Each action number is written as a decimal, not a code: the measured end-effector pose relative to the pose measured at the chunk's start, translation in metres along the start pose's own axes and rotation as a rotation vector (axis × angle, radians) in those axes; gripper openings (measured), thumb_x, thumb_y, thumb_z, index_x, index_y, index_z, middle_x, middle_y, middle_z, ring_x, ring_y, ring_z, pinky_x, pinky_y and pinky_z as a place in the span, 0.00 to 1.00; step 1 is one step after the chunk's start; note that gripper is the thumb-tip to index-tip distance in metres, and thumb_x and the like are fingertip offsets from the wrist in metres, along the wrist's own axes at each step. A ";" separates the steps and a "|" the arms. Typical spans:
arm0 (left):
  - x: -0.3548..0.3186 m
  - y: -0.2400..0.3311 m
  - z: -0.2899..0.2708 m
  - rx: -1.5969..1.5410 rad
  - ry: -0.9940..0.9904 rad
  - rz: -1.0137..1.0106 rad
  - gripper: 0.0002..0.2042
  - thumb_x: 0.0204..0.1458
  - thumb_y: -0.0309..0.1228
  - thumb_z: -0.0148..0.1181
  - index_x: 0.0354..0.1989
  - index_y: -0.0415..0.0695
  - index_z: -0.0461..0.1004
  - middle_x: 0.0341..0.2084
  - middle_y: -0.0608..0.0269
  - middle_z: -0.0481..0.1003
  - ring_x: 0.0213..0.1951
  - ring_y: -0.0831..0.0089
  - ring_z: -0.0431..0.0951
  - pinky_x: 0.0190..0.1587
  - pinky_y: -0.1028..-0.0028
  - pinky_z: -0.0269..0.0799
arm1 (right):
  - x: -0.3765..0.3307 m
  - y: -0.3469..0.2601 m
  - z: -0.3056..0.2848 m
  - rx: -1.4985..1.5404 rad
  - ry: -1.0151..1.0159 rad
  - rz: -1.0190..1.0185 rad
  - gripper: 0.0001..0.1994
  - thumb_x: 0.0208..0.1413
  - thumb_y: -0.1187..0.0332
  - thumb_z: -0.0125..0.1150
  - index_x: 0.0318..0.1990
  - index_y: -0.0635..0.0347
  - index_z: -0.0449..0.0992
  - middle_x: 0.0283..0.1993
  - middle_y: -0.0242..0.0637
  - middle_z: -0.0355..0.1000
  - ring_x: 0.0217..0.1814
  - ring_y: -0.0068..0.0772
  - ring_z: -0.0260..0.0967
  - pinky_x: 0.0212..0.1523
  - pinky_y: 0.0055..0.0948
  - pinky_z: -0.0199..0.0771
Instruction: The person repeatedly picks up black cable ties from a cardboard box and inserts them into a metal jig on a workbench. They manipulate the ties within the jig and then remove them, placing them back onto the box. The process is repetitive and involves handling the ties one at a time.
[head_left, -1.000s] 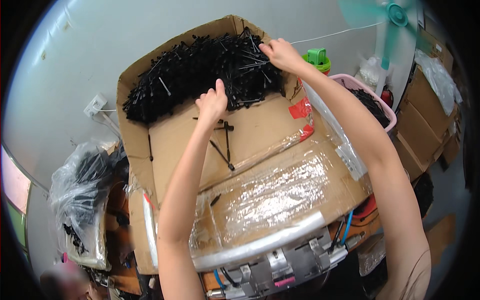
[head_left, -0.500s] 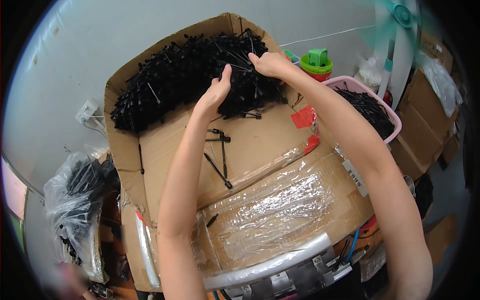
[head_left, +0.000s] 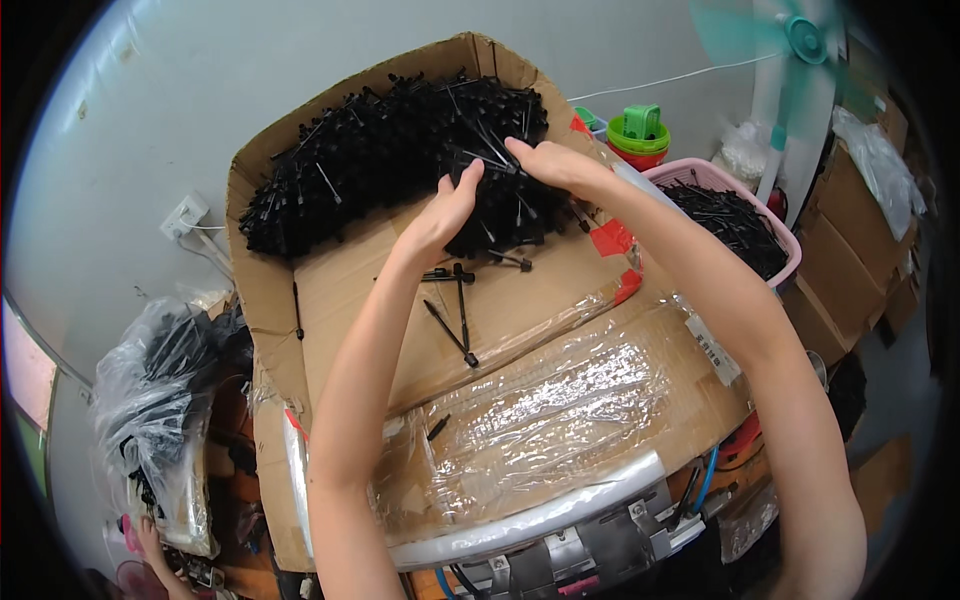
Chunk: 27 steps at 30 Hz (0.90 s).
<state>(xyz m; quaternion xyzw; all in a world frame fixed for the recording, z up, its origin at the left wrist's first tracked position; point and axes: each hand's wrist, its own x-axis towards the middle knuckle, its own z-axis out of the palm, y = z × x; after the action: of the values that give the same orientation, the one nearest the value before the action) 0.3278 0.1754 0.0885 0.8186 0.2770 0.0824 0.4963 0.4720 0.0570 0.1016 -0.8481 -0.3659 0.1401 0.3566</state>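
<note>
Thin black plastic rods with knobbed ends lie in a heap (head_left: 340, 170) across the far part of an open cardboard box (head_left: 360, 300). At the right part of the heap, my left hand (head_left: 447, 212) and my right hand (head_left: 560, 167) face each other, thumbs up, closed about a clump of rods (head_left: 490, 160) between them. My fingers are largely hidden among the rods; the thumbs show on top. Nearer me, a few loose rods (head_left: 462, 305) lie on the cardboard, and a short black piece (head_left: 437, 428) rests by the clear-taped flap (head_left: 560, 410).
A pink basket (head_left: 795, 262) of black rods stands right of the box, beside green and red bowls (head_left: 640, 150). A turquoise fan (head_left: 805, 40) is behind it. Plastic-wrapped black parts (head_left: 165, 370) stand left. Another person's hand (head_left: 152, 540) shows low at left. Metal brackets (head_left: 560, 560) line the near edge.
Both hands have drawn slightly toward me with the clump of rods between them. The whole view has shifted a little. The other person's hand at lower left has moved.
</note>
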 end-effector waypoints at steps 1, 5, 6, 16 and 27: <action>-0.007 -0.003 -0.001 0.004 -0.008 0.002 0.53 0.49 0.74 0.37 0.75 0.50 0.31 0.75 0.60 0.26 0.74 0.56 0.25 0.69 0.42 0.26 | -0.004 -0.002 0.005 -0.018 0.013 -0.080 0.46 0.59 0.34 0.37 0.60 0.78 0.65 0.61 0.66 0.65 0.65 0.59 0.64 0.62 0.48 0.64; -0.051 -0.013 -0.005 0.016 0.004 0.019 0.54 0.49 0.74 0.39 0.75 0.47 0.31 0.75 0.56 0.29 0.75 0.55 0.28 0.70 0.46 0.27 | -0.027 -0.001 0.023 -0.069 0.044 -0.050 0.46 0.59 0.34 0.35 0.57 0.81 0.67 0.60 0.72 0.63 0.65 0.65 0.61 0.66 0.44 0.60; -0.065 -0.018 -0.010 0.030 0.020 0.001 0.55 0.49 0.74 0.39 0.75 0.46 0.31 0.75 0.56 0.30 0.75 0.54 0.29 0.70 0.46 0.27 | -0.051 -0.018 0.024 -0.072 -0.003 -0.030 0.41 0.62 0.39 0.34 0.57 0.77 0.70 0.63 0.66 0.62 0.69 0.61 0.58 0.67 0.44 0.58; -0.158 -0.049 -0.021 0.288 -0.055 0.200 0.41 0.62 0.56 0.44 0.71 0.33 0.47 0.66 0.38 0.58 0.69 0.49 0.56 0.69 0.65 0.50 | -0.156 -0.031 0.033 -0.087 -0.237 -0.154 0.49 0.60 0.30 0.31 0.58 0.82 0.63 0.54 0.70 0.69 0.55 0.62 0.71 0.48 0.45 0.77; -0.187 -0.078 0.004 0.249 0.213 0.418 0.31 0.67 0.49 0.32 0.74 0.45 0.43 0.71 0.42 0.48 0.73 0.52 0.46 0.72 0.58 0.39 | -0.189 0.027 0.049 -0.155 0.136 -0.393 0.37 0.64 0.36 0.35 0.70 0.54 0.56 0.70 0.55 0.53 0.74 0.56 0.48 0.69 0.57 0.48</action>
<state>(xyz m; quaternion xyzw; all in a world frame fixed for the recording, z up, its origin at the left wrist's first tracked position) 0.1444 0.0998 0.0462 0.8996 0.1606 0.2340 0.3319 0.3306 -0.0673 0.0438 -0.7928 -0.5090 -0.0181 0.3346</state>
